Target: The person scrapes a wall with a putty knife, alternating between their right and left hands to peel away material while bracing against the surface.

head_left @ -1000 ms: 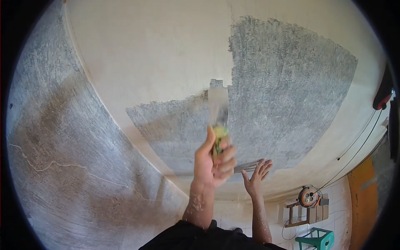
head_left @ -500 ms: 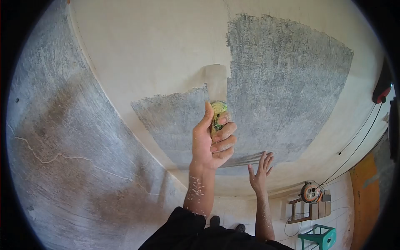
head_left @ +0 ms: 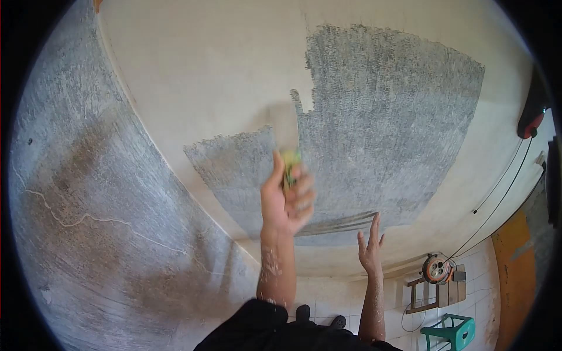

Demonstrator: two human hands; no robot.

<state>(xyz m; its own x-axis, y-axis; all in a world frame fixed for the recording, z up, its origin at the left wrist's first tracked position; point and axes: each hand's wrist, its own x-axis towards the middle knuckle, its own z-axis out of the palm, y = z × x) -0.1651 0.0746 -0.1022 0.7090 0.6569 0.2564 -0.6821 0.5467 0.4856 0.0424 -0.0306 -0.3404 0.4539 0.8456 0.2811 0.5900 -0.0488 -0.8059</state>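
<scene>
My left hand (head_left: 285, 199) is wrapped round the green and yellow handle of a scraper (head_left: 287, 126), its palm side towards me and slightly blurred. The wide pale blade lies against the cream wall (head_left: 205, 70), between two rough grey patches: a large one (head_left: 392, 117) on the right and a smaller one (head_left: 234, 158) on the left. Lower right, my right hand (head_left: 371, 248) is open, with fingers stretched up at the lower edge of the large patch, beside some dark streaks. Pale flakes stick to both forearms.
A grey wall (head_left: 105, 205) with a wavy crack stands on the left. At the lower right are a cable reel (head_left: 437, 268) on a wooden stool (head_left: 451, 292), a green plastic stool (head_left: 453, 333) and an orange board (head_left: 515, 275). A red and black object (head_left: 531, 120) hangs with cords.
My left hand and the scraper have moved left, and a narrow grey strip now shows at the blade's upper right. The fingers of my right hand have shifted and are closer together.
</scene>
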